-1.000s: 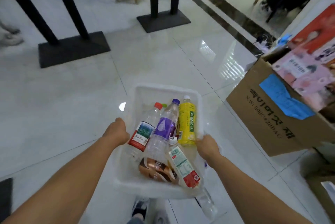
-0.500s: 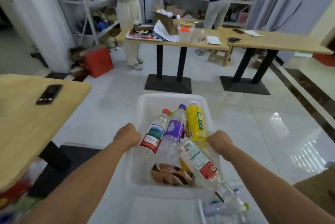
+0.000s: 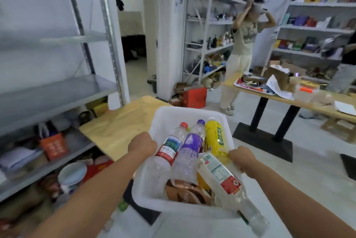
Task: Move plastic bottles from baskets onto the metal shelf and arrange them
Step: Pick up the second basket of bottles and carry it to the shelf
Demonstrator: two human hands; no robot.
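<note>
The left hand (image 3: 142, 143) is curled over the left rim of the white basket (image 3: 173, 111), and the right hand (image 3: 241, 158) is curled over the right rim; both grip it and hold it up in front of the body. Inside lie a red-cap bottle (image 3: 169, 151), a purple bottle (image 3: 190, 146) and a yellow bottle (image 3: 214, 137) side by side, caps pointing away. A clear bottle (image 3: 221, 174) lies across the right side, its end sticking out over the near rim. A brown bottle (image 3: 185, 191) sits low at the near wall. A wooden table (image 3: 119, 128) is just beyond the basket on the left. The metal shelf (image 3: 57, 91) stands further left, its middle boards bare. A person (image 3: 240, 49) stands in the background by other shelving.
</note>
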